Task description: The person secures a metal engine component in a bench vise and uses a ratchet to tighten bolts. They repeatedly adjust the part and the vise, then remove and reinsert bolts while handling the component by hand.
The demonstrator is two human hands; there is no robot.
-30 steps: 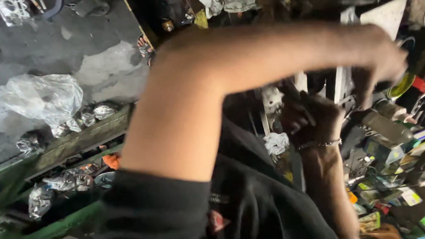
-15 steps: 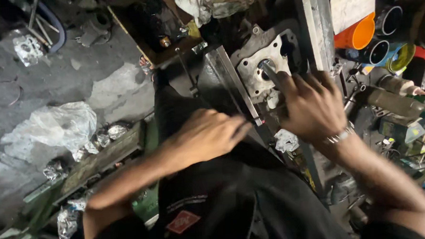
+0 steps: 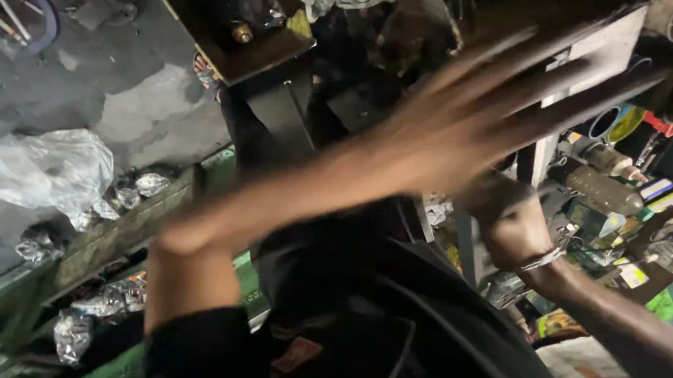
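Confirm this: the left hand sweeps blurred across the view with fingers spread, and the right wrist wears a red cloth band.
Not quite. The head view shows the left hand blurred with fingers spread, but the right hand has a silver metal bracelet at the wrist, not a red cloth band.

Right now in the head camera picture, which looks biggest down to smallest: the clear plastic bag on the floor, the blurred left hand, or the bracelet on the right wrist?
1. Left hand: it looks largest, but it is blurred and near the camera, so that is unsure.
2. Clear plastic bag.
3. Bracelet: plainly smallest.
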